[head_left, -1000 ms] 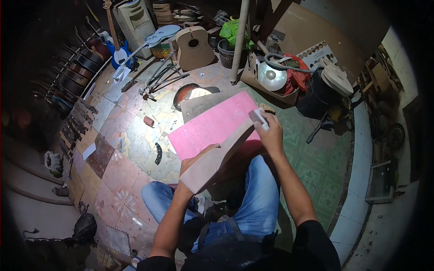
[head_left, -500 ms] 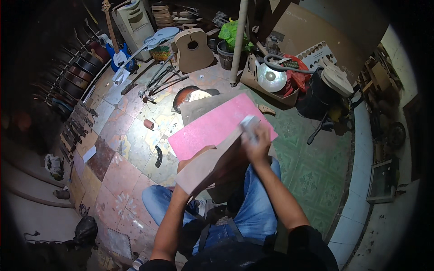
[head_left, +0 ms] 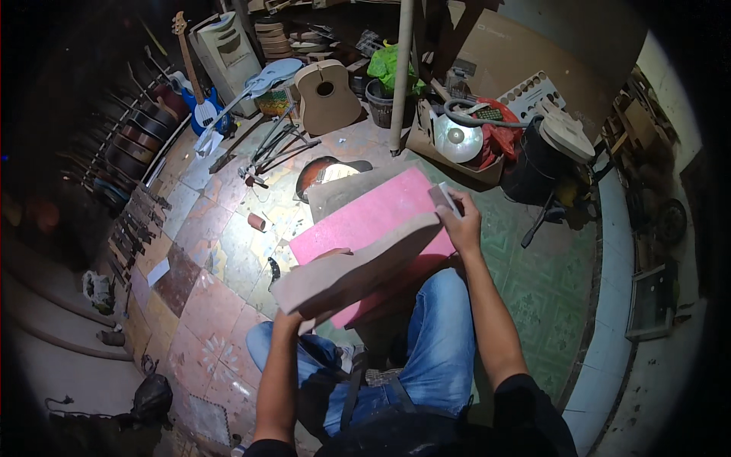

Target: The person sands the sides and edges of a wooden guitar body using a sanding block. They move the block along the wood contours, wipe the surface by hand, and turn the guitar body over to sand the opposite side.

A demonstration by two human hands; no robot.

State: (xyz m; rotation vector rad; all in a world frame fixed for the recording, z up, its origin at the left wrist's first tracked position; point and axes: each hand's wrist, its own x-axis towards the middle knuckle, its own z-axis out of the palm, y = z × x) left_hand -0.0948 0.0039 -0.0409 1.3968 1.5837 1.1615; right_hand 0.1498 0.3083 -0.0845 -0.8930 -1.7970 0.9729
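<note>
While the left hand [head_left: 329, 254] grips the wooden piece [head_left: 358, 263] from its far side, mostly hidden behind it, the right hand [head_left: 466, 223] pinches a small grey block [head_left: 439, 195] by the piece's right end; cannot tell if block touches wood. Piece is tilted above the person's legs, over a pink board [head_left: 373, 212], covering its middle. Grey-brown sheet [head_left: 331, 199] pokes out past the board, overlapping a sunburst part [head_left: 314, 175]. In the way just left: black curved item [head_left: 274, 268], partly cut off by the wood. Further out: brown roll [head_left: 256, 222], metal stand [head_left: 266, 152], pole [head_left: 400, 84] rising beside a basket [head_left: 378, 110] with green bag [head_left: 390, 67], then carton [head_left: 457, 169], black bucket [head_left: 527, 169].

Counts: one wooden piece, one block, one pink board, one roll, one pole, one bare acoustic body [head_left: 326, 107], one blue bass [head_left: 204, 114]; racked guitars [head_left: 137, 126] too dark to count.
</note>
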